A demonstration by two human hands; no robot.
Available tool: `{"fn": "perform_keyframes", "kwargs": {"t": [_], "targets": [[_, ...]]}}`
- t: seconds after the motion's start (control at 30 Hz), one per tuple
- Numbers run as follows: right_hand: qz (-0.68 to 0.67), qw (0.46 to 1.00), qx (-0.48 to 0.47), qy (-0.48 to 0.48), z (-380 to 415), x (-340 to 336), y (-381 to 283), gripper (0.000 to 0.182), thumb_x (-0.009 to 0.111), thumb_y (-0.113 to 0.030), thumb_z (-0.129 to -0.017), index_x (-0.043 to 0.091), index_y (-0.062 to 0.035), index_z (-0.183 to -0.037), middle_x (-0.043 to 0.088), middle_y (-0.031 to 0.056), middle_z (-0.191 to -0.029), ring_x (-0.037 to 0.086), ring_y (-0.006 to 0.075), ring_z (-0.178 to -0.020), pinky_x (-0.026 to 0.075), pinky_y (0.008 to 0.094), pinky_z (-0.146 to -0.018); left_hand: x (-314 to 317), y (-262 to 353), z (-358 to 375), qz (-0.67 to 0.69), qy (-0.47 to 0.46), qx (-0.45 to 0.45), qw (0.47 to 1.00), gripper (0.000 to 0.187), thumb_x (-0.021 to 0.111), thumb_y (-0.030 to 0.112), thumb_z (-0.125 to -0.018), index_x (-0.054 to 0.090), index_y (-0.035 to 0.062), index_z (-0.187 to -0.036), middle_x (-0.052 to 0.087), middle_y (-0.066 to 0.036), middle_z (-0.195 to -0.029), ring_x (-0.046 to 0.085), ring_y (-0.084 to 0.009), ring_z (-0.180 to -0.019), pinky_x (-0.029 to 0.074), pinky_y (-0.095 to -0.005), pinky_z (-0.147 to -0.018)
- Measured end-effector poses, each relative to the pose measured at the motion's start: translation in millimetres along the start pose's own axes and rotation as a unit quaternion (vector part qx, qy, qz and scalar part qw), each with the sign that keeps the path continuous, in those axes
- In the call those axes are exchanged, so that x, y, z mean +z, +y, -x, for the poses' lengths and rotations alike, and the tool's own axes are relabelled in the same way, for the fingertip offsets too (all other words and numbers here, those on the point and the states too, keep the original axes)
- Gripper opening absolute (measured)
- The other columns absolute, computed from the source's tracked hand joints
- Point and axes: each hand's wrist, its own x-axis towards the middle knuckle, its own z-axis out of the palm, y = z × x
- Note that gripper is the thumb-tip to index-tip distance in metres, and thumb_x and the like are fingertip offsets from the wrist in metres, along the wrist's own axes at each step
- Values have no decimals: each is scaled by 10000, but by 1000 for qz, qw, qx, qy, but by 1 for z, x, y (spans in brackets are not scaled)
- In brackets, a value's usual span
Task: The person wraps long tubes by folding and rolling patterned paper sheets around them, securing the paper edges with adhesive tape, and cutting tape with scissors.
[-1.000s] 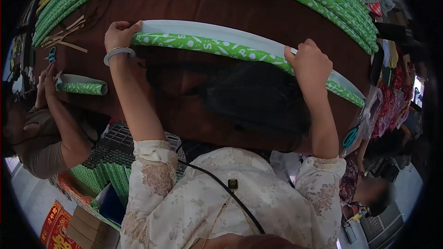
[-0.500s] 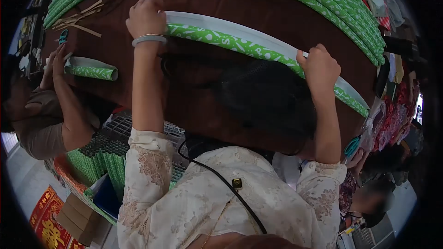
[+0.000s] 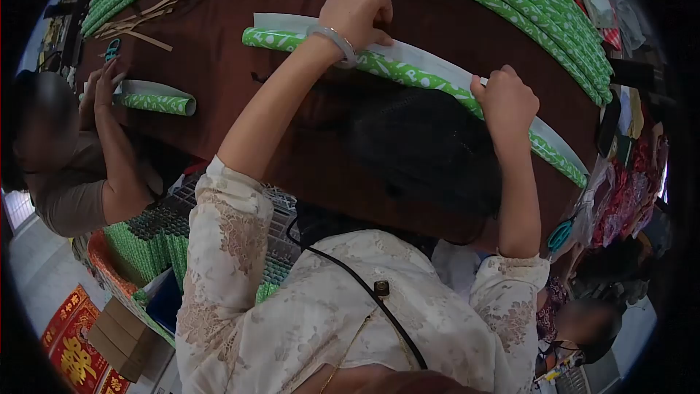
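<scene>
A green-and-white patterned roll of paper (image 3: 412, 75) lies across the dark brown table, a white strip showing along its far edge. My left hand (image 3: 357, 18), with a bracelet at the wrist, is on the roll near its middle, fingers bent over the white strip and thumb against it. Farther right, my right hand (image 3: 508, 104) is closed round the same roll, its thumb on the near side. The roll's left end sticks out past my left forearm, and its right end reaches the table's right side.
Long green patterned rolls (image 3: 510, 7) are stacked along the far edge. At the left, a co-worker's hands (image 3: 98, 91) touch a shorter roll (image 3: 164, 101), near brown strips (image 3: 149, 22) and teal scissors (image 3: 112, 49). A basket (image 3: 109, 270) holds green rolls below.
My left hand has moved right along the roll, from its left end to nearer the middle. The left end of the roll is now uncovered. My right hand has stayed in place.
</scene>
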Motion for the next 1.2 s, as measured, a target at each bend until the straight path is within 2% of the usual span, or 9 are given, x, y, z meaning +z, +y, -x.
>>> {"fn": "perform_keyframes", "kwargs": {"t": [0.2,0.47,0.53,0.6,0.7,0.77,0.83,0.97,1.2], "targets": [[-5,1000,8,-16,-2,-1,-1,311,637,-336,-742,637,-43,-640,575,79,-746,621,283,-619,474,376,-521,-20,-28,-7,-111,-24,-18,993,472,810,342,-532,592,117,-884,567,-87,-973,519,-290,-1001,459,-389,-808],[-19,1000,-2,3,0,1,1,319,639,-333,-743,629,-34,-632,572,85,-742,620,281,-607,475,376,-513,-72,-150,31,-143,-2,-113,983,544,819,408,-508,605,98,-900,591,-94,-935,543,-277,-942,452,-382,-807],[-22,1000,-1,2,0,2,1,321,641,-333,-741,629,-31,-631,572,88,-740,619,280,-604,474,373,-506,-81,-176,39,-105,-11,-120,987,540,822,407,-511,609,98,-900,592,-94,-926,554,-269,-927,459,-378,-797],[-23,1000,1,-1,-1,5,2,323,643,-333,-738,628,-29,-630,572,90,-738,619,279,-601,473,370,-500,-88,-174,47,-127,-17,-147,981,449,794,362,-586,613,97,-901,595,-90,-926,563,-269,-923,466,-369,-783],[-25,1000,-1,12,-1,7,3,318,644,-319,-734,624,-21,-624,570,92,-728,618,275,-592,473,369,-494,-89,-138,45,-214,73,-206,952,309,748,272,-656,610,109,-879,600,-88,-910,571,-273,-887,474,-379,-743],[-30,999,-1,21,0,6,2,301,644,-302,-728,627,-21,-622,572,94,-725,619,272,-588,476,370,-499,-71,-78,30,-198,251,-50,946,214,718,215,-672,605,118,-827,609,-75,-856,576,-276,-836,473,-397,-699],[-31,999,3,16,0,6,2,287,641,-291,-726,631,-22,-625,574,95,-729,620,272,-591,478,373,-506,-45,-17,15,-107,209,33,972,209,724,222,-649,598,123,-783,608,-58,-793,576,-267,-790,470,-399,-665],[-40,999,4,9,-1,7,2,237,635,-259,-715,644,-35,-637,585,97,-755,620,274,-597,479,376,-524,7,40,-10,54,-44,33,997,270,749,272,-637,601,119,-803,610,-12,-776,577,-222,-846,462,-373,-691],[-73,997,20,-2,-1,5,1,182,624,-196,-698,642,-38,-611,590,100,-778,627,251,-631,472,354,-507,10,38,-33,-45,-144,-13,988,420,775,379,-597,590,119,-869,618,-34,-887,561,-240,-945,467,-372,-780]]}}
